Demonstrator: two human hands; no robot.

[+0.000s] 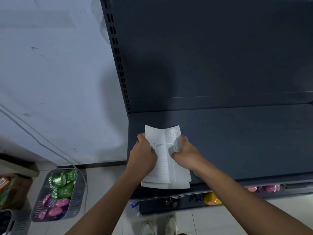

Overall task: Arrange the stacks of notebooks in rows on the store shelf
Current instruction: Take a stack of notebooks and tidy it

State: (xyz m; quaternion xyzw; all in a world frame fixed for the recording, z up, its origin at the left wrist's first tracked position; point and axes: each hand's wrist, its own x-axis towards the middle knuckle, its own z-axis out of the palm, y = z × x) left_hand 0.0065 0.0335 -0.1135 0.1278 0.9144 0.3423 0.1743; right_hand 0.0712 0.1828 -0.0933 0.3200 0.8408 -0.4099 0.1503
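A stack of white notebooks (163,160) with grey lettering on the cover lies at the front left of the dark grey store shelf (245,141). Its near end juts slightly past the shelf's front edge. My left hand (144,154) grips the stack's left side, thumb on the top cover. My right hand (185,152) holds the right side, fingers over the printed strip. The far end of the top notebook curls upward.
The shelf's back panel (211,56) and slotted upright (118,61) rise behind. A grey basket (79,194) of green and pink packs sits on the floor at left. A lower shelf holds a yellow item (211,199) and pink items (269,188). A white wall is at left.
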